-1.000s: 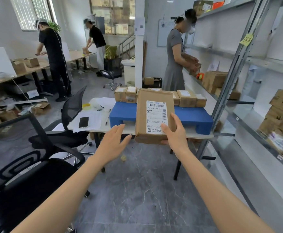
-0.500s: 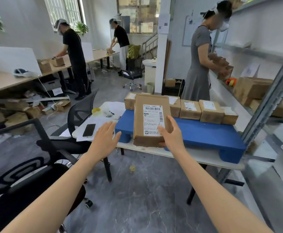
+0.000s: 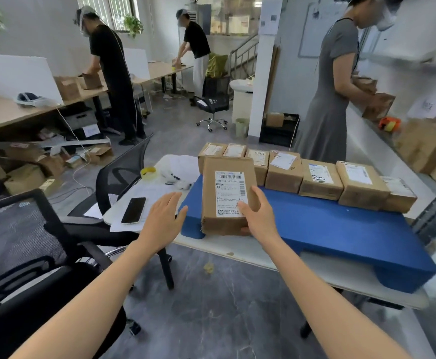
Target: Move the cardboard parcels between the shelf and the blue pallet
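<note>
My right hand (image 3: 259, 215) grips a cardboard parcel (image 3: 224, 187) with a white shipping label, thumb on the label and fingers under its near right corner. The parcel is over the near left corner of the blue pallet (image 3: 328, 229); I cannot tell whether it touches the pallet. My left hand (image 3: 163, 218) hovers just left of the parcel, fingers straight, touching nothing. A row of several labelled parcels (image 3: 320, 178) lies along the pallet's far edge. The shelf (image 3: 424, 149) with more boxes runs along the right.
The pallet lies on a white table (image 3: 237, 248) that also holds a black phone (image 3: 134, 210), papers and a yellow tape roll (image 3: 148, 172). A black mesh chair (image 3: 123, 177) stands left of the table. A person in a grey dress (image 3: 333, 94) handles boxes at the shelf.
I have stepped closer to the table. My right hand has carried the parcel forward and down to the pallet's near left corner. My left hand stays beside it, off the parcel.
</note>
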